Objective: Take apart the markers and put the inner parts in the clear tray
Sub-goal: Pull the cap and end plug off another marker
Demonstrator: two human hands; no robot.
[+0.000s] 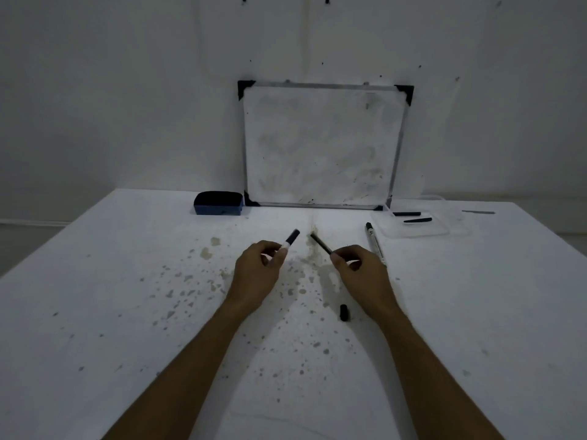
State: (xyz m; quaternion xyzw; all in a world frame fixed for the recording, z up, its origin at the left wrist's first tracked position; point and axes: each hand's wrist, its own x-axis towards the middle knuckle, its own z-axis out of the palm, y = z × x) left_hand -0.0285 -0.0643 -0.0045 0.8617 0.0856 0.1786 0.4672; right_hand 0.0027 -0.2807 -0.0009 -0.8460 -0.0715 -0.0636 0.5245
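Marker shell gripped in left hand, inner rod pinched in right hand; ink may be smeared, or rod dropped short of clear tray.

A smudged whiteboard leans upright against the wall at the table's far edge; a blue eraser lies just left of it; the tabletop is speckled with stains.

Both bare forearms reach in from near edge, converging toward centre. Left hand curled, fingertips pinching, knuckles up. Right hand curled likewise, thumb and forefinger pinched at far-left side. Hands level with each other, apart, not touching.
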